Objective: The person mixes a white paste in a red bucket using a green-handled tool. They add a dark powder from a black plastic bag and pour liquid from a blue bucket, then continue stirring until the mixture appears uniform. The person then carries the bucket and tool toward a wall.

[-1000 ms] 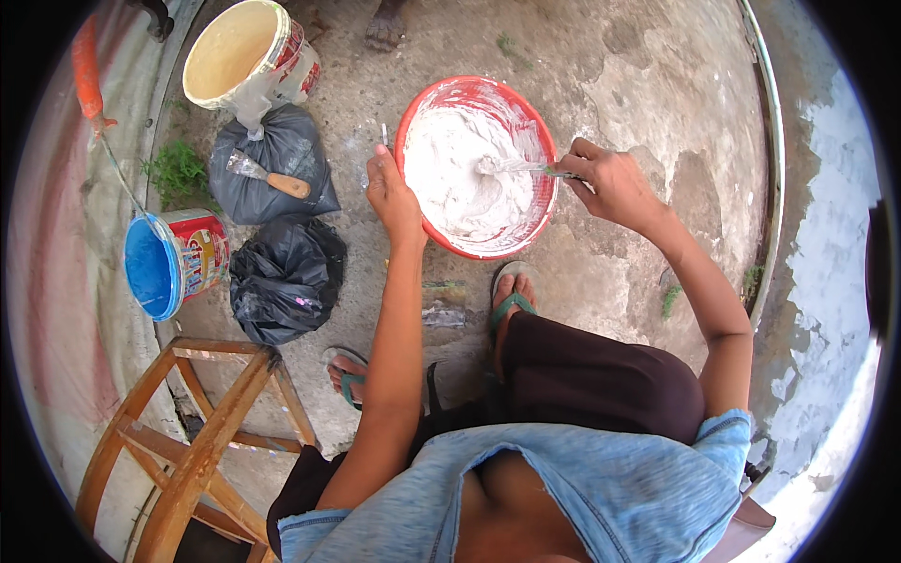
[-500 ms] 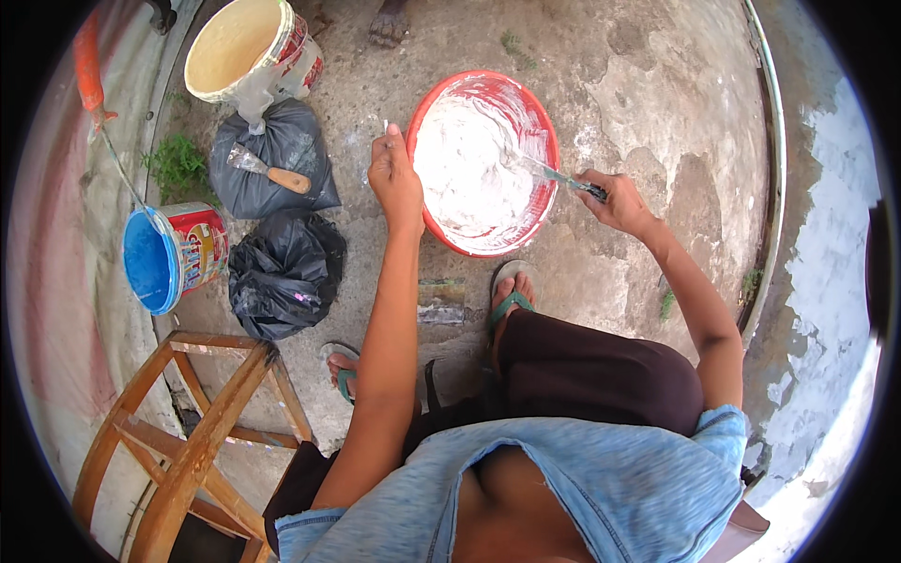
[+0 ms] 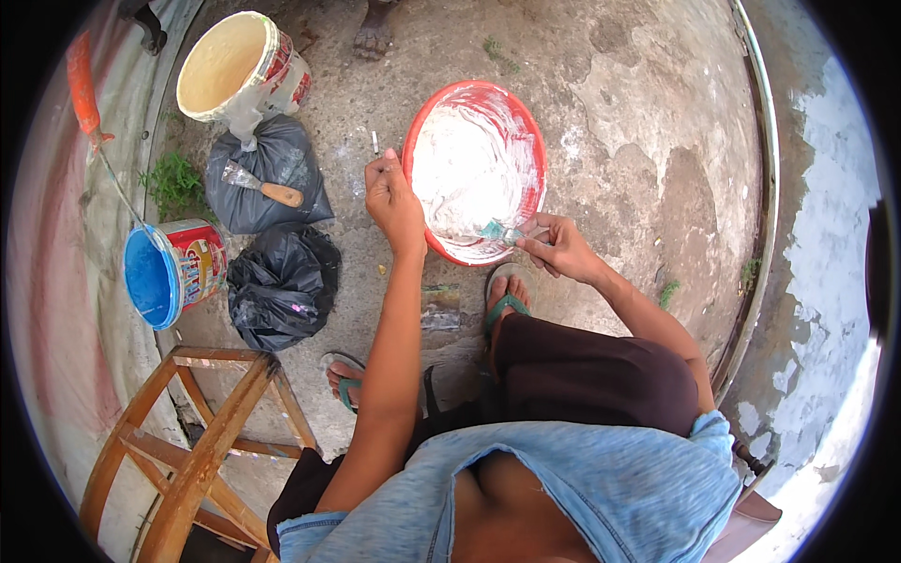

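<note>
A red basin [image 3: 541, 141] holds a thick white paste [image 3: 465, 174], smeared up its inner wall. My left hand [image 3: 392, 199] grips the basin's left rim, fingers bent. Just beyond those fingers shows a small white stick [image 3: 375, 142]; I cannot tell whether they hold it or it lies on the ground. With fingers closed around its handle, my right hand [image 3: 561, 247] has a putty knife [image 3: 500, 232] at the basin's near right edge. The knife's end is in the paste, and the fingers partly hide its handle.
Left of the basin are a cream-lined bucket [image 3: 222, 66], a black bag [image 3: 266, 155] bearing a wooden-handled scraper [image 3: 280, 193], another black bag [image 3: 282, 286] and a blue-lined bucket [image 3: 150, 277]. A wooden frame [image 3: 202, 460] stands near left. Someone's foot [image 3: 373, 39] shows at the far edge.
My right hand has brought the putty knife nearer to me and left, from the basin's right side to its near edge. The left hand keeps its hold on the rim.
</note>
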Motion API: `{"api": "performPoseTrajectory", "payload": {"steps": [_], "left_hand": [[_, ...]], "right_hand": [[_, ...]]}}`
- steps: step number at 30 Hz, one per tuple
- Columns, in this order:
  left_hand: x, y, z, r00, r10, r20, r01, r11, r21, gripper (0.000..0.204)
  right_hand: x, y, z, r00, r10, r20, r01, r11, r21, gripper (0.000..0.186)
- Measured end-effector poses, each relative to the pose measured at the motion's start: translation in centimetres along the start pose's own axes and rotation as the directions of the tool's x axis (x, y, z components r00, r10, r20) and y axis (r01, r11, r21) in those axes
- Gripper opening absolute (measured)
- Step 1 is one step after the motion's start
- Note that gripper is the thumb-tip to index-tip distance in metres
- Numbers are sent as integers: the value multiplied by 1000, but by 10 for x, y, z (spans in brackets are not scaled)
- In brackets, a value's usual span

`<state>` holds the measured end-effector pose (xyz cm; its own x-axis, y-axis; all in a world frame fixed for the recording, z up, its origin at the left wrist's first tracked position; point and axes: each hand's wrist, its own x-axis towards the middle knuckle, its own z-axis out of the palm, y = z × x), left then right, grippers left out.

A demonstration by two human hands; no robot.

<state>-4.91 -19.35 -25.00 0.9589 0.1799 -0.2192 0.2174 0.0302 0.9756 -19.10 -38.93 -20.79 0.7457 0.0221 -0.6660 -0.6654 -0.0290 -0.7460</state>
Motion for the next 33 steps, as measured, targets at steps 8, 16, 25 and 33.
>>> {"api": "performPoseTrajectory", "payload": {"steps": [8,16,25,33], "left_hand": [[-3,-19,-22,991,-110,-71,89,965,-245,47],[-3,-38,-39,979,-148,-137,111,962,-249,38],[-22,-21,-28,945,-263,-193,155,883,-444,38],[-9,-47,-37,971,-165,-173,105,944,-312,52]], "right_hand": [[30,-32,-3,968,221,120,-251,806,537,16],[61,-40,-12,994,-35,-104,38,999,33,21],[24,-50,11,924,-295,243,349,391,-852,27],[5,-125,-14,830,-554,67,282,312,-907,31]]}}
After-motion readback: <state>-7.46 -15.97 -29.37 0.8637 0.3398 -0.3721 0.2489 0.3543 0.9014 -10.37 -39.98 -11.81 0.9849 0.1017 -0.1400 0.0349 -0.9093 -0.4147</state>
